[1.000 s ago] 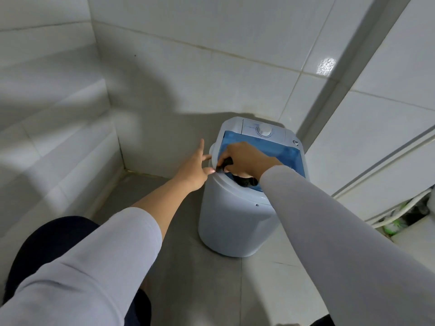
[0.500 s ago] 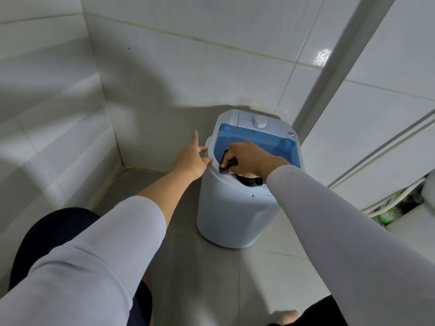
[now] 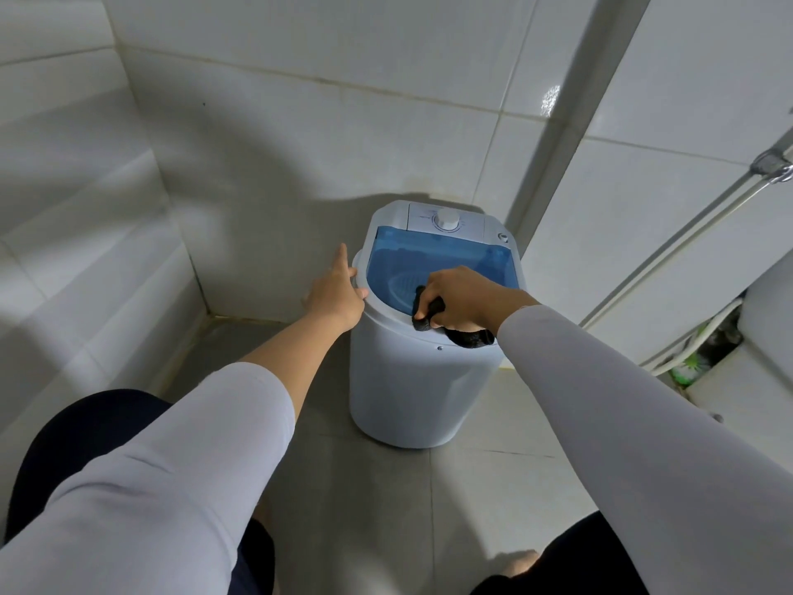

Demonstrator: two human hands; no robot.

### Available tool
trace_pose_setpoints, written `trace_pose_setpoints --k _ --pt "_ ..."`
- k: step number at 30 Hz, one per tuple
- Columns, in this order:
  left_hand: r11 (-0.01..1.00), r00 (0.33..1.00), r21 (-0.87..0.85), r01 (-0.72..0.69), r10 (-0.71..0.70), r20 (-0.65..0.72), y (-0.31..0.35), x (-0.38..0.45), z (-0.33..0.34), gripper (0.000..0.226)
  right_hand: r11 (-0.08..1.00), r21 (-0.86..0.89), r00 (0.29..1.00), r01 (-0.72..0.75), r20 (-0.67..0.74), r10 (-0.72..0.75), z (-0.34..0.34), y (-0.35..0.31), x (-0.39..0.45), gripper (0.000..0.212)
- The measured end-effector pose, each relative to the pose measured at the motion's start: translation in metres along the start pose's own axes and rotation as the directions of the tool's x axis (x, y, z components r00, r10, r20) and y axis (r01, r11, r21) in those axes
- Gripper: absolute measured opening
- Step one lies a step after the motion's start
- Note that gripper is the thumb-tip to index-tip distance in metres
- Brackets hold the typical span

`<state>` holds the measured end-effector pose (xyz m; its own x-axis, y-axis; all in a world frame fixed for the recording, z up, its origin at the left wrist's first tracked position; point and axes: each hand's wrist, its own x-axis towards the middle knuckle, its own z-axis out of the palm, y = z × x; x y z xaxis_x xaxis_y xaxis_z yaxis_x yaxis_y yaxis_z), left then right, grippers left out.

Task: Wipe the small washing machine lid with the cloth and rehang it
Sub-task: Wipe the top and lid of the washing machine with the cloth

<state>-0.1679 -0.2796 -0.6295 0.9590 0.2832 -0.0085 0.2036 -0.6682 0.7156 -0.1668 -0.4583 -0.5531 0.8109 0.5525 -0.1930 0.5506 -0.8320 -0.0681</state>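
A small white washing machine (image 3: 412, 388) stands on the floor in the tiled corner. Its see-through blue lid (image 3: 437, 255) lies shut on top, with a white dial (image 3: 447, 218) behind it. My right hand (image 3: 465, 298) presses a bunched black cloth (image 3: 467, 337) onto the near right part of the lid and rim. My left hand (image 3: 337, 294) rests flat against the machine's left upper rim, fingers stretched out, holding nothing.
White tiled walls close in at the left and back. A metal pipe and hose (image 3: 686, 234) run down the right wall toward a white fixture (image 3: 764, 380). My knees sit low in the frame on the grey floor (image 3: 386, 508).
My right hand slid the cloth from the lid's near left edge toward the near right. The left hand stayed on the rim. The camera pulled back and tilted.
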Motion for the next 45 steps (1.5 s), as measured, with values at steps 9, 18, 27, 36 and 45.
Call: trace_pose_setpoints --k 9,18,27,36,45 --pt "1.000 0.998 0.021 0.015 -0.016 0.063 0.009 -0.005 0.006 0.110 0.998 0.009 0.998 -0.062 -0.014 0.062 0.003 0.019 -0.019 0.027" --pt "0.999 0.997 0.035 -0.011 0.008 0.081 0.015 -0.009 0.013 0.119 0.994 -0.020 0.994 -0.103 -0.044 0.102 0.006 0.042 -0.035 0.027" --pt "0.998 0.996 0.055 0.003 -0.008 0.088 0.016 -0.008 0.014 0.113 0.977 0.027 0.974 -0.210 -0.083 0.211 0.007 0.069 -0.053 0.025" --pt "0.994 0.995 0.106 0.036 -0.045 0.088 0.026 -0.006 0.020 0.111 0.958 0.062 0.954 -0.281 -0.089 0.286 0.009 0.081 -0.057 0.023" --pt "0.986 0.998 0.164 0.036 -0.043 0.037 0.033 0.000 0.020 0.100 0.941 0.039 0.935 -0.337 -0.104 0.339 -0.014 0.084 -0.049 0.019"
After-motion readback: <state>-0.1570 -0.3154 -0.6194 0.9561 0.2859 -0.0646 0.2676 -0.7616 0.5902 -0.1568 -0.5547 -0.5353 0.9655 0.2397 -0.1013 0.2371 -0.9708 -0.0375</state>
